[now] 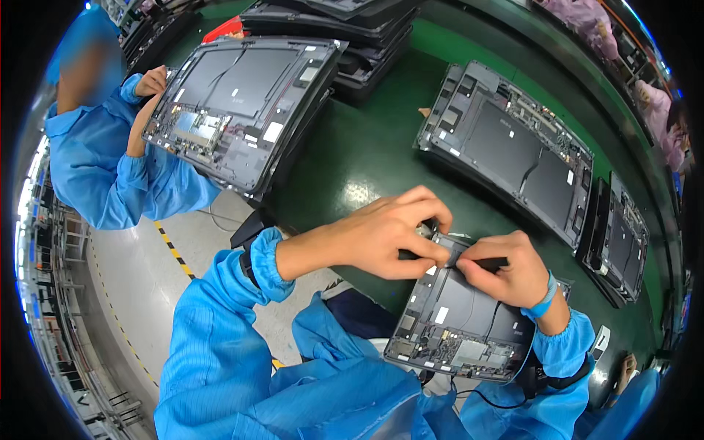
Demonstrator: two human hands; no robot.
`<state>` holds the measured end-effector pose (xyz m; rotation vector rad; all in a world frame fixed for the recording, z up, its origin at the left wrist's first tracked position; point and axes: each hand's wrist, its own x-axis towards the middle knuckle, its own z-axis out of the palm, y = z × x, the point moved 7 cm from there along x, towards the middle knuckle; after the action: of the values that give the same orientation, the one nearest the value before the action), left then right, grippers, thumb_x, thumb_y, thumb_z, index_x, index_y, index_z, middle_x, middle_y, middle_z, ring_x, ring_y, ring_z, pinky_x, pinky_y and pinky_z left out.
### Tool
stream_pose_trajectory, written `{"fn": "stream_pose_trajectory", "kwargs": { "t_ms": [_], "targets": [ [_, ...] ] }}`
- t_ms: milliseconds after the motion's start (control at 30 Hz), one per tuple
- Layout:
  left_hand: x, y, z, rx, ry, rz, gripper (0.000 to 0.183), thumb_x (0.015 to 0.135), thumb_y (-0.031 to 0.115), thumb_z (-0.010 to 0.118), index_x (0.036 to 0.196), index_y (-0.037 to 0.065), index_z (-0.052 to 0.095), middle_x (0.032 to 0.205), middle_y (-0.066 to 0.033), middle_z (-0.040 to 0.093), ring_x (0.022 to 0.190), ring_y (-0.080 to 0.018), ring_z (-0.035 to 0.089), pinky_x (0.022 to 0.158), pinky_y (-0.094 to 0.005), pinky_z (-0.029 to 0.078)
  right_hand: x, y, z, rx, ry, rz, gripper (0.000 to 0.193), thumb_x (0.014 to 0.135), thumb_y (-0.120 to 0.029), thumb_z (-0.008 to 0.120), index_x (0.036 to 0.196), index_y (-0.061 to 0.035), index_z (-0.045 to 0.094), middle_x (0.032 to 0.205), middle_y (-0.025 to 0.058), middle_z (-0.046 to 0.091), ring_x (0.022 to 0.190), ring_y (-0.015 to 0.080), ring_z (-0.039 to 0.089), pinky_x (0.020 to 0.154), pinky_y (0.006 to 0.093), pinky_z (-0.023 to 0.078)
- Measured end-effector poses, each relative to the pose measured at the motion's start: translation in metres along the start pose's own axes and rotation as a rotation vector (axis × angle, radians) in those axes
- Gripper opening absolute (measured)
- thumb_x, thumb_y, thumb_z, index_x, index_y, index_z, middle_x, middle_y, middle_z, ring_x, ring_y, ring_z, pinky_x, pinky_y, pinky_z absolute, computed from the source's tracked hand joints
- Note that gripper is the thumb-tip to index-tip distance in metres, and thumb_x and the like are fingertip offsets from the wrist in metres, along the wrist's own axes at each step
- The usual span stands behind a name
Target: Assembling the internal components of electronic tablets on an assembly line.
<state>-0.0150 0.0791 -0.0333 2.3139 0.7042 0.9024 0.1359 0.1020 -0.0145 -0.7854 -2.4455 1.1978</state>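
Note:
An opened dark device chassis (458,323) with black panels and a circuit board lies at the near edge of the green table (367,158), in front of me. My left hand (385,235) rests on its far edge, fingers pinched together against a small part there. My right hand (510,268) meets it from the right, pinching a thin dark strip or tool at the same spot. Both my arms wear blue sleeves, and a blue band circles my right wrist.
Another open chassis (506,147) lies on the table beyond my hands, with one more (623,242) at the right. A co-worker in blue (110,161) at the left handles a third chassis (238,103) on a stack. More dark trays (345,29) are piled behind.

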Motion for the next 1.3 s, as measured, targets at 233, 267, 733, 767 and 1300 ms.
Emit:
{"fn": "stream_pose_trajectory", "kwargs": {
  "t_ms": [233, 267, 733, 767, 1300],
  "targets": [
    [0.002, 0.0, -0.002, 0.006, 0.027, 0.018, 0.018, 0.074, 0.013, 0.074, 0.092, 0.018, 0.075, 0.11, -0.0073, 0.059, 0.103, -0.0295, 0.054, 0.076, -0.0375, 0.053, -0.003, 0.0, -0.002, -0.01, 0.081, -0.026, 0.006, 0.081, -0.005, 0.073, 0.083, -0.0002, 0.071, 0.072, 0.0119, 0.068, 0.056, 0.0263, 0.064, 0.054, 0.0332, 0.052],
    [0.002, -0.001, -0.002, 0.014, 0.023, 0.014, 0.018, 0.074, 0.014, 0.074, 0.092, 0.018, 0.075, 0.11, -0.007, 0.059, 0.103, -0.0296, 0.054, 0.076, -0.0375, 0.053, -0.005, -0.002, 0.0, -0.014, 0.08, -0.03, 0.006, 0.081, -0.005, 0.073, 0.083, -0.0002, 0.071, 0.072, 0.0119, 0.068, 0.056, 0.0263, 0.064, 0.054, 0.0332, 0.052],
    [0.0, 0.001, 0.0, 0.07, 0.088, 0.083, 0.021, 0.071, 0.014, 0.075, 0.091, 0.019, 0.075, 0.109, -0.0061, 0.059, 0.102, -0.0306, 0.056, 0.072, -0.0389, 0.052, -0.034, -0.021, 0.025, -0.217, 0.387, 0.074, 0.006, 0.083, -0.003, 0.07, 0.08, -0.0013, 0.065, 0.069, 0.0125, 0.064, 0.054, 0.0316, 0.062, 0.05, 0.0375, 0.049],
    [-0.001, 0.002, 0.001, 0.084, 0.094, 0.092, 0.021, 0.071, 0.014, 0.075, 0.091, 0.019, 0.074, 0.109, -0.0061, 0.059, 0.102, -0.0307, 0.056, 0.072, -0.039, 0.052, -0.035, -0.023, 0.026, -0.233, 0.398, 0.07, 0.006, 0.083, -0.003, 0.07, 0.08, -0.0013, 0.065, 0.069, 0.0125, 0.064, 0.054, 0.0314, 0.061, 0.049, 0.0374, 0.048],
    [-0.021, 0.021, 0.011, 0.114, 0.058, 0.056, 0.043, 0.08, 0.021, 0.07, 0.122, 0.016, 0.069, 0.131, -0.0125, 0.056, 0.126, -0.0351, 0.053, 0.1, -0.0471, 0.048, -0.037, -0.034, 0.043, -0.445, 0.395, 0.193, 0.019, 0.088, -0.01, 0.067, 0.073, -0.0039, 0.056, 0.062, 0.0125, 0.058, 0.05, 0.0332, 0.058, 0.043, 0.0428, 0.041]
  ]
}}
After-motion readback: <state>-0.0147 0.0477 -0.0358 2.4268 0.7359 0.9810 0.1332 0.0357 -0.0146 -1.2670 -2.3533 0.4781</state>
